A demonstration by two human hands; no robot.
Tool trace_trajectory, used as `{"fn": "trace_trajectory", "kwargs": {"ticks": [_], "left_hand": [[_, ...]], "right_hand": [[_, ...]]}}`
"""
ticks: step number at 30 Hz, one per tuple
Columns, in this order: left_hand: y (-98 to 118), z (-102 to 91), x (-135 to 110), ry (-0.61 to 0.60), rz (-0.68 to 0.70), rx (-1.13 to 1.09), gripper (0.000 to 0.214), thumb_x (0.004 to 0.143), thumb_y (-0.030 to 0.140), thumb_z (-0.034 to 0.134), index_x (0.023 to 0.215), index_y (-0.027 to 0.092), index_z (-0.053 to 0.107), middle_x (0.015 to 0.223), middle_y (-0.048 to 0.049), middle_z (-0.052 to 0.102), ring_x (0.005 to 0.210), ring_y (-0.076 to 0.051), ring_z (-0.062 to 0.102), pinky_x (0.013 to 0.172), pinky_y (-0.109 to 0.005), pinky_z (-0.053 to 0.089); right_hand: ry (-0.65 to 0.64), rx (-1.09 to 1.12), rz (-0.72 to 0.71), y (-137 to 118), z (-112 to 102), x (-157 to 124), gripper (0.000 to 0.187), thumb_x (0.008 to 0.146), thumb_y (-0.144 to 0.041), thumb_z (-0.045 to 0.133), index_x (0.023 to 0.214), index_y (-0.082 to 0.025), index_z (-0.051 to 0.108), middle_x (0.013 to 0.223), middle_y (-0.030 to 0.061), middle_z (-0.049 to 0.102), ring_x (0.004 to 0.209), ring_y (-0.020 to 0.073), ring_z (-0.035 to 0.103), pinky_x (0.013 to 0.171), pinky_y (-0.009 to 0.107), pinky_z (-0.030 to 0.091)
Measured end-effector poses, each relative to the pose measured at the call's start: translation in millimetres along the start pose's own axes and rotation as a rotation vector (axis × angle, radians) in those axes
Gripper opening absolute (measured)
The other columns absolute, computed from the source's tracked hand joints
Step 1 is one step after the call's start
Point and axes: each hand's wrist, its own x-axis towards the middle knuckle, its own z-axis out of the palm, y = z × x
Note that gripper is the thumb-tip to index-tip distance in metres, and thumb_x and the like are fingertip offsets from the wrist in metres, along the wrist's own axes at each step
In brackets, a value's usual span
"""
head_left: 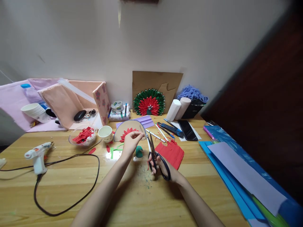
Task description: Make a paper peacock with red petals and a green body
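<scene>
My right hand (163, 167) grips a pair of black-handled scissors (153, 153), its blades parted and pointing up and away. Just left of the blades, the fingertips of my left hand (132, 142) are pinched together; whatever they hold is too small to make out. Behind that hand stands a half-round cardboard piece (118, 134) with red petals (127, 134). A small green bird-like shape (139, 152) sits between my hands. Beyond the scissors lies red crepe-like material (176, 154), partly covered by my right hand.
A glue gun (39, 156) with a looping black cord stands left, near a bowl of red pieces (84, 137) and a paper cup (105, 134). Pens (169, 129) and a phone (187, 130) lie behind. A red-green peacock fan (149, 102) leans on cardboard. Blue sheets (227, 176) lie right.
</scene>
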Motion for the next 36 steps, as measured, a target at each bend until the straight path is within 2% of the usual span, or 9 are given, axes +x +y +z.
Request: {"fn": "trace_trajectory", "kwargs": {"ticks": [9,22,28,36], "left_hand": [[0.9,1.4,1.7,0.002,-0.029,0.005,0.021,0.054,0.030,0.078,0.064,0.013,0.070,0.066,-0.0063,0.070,0.070,-0.018,0.064,0.075,-0.030,0.049],[0.6,0.5,-0.8,-0.021,-0.036,0.008,0.018,0.057,0.028,0.077,0.065,0.013,0.070,0.067,-0.0063,0.070,0.070,-0.018,0.064,0.074,-0.031,0.049],[-3.9,-1.5,1.9,-0.029,-0.040,0.007,0.017,0.057,0.026,0.076,0.066,0.013,0.071,0.069,-0.0063,0.071,0.072,-0.018,0.064,0.077,-0.030,0.049],[-1.5,-1.6,1.7,-0.016,-0.064,0.025,0.012,0.057,0.023,0.076,0.063,0.014,0.070,0.065,-0.0056,0.070,0.072,-0.020,0.065,0.073,-0.030,0.049]], "right_hand": [[-0.031,-0.016,0.043,6.2,-1.4,0.1,0.057,0.079,-0.073,0.037,0.094,-0.019,0.048,0.073,-0.0030,0.044,0.051,0.0072,0.045,0.051,0.024,0.046],[0.011,-0.009,0.102,5.5,1.0,2.3,0.061,0.072,-0.078,0.041,0.086,-0.019,0.047,0.067,-0.0045,0.043,0.047,0.0063,0.042,0.046,0.020,0.040],[0.020,0.015,0.112,5.6,3.3,2.5,0.057,0.073,-0.076,0.043,0.084,-0.020,0.045,0.066,-0.0056,0.040,0.046,0.0052,0.039,0.044,0.018,0.039],[0.053,-0.059,0.090,7.9,4.1,2.1,0.057,0.075,-0.075,0.041,0.084,-0.019,0.045,0.064,-0.0063,0.037,0.043,0.0043,0.037,0.040,0.017,0.037]]}}
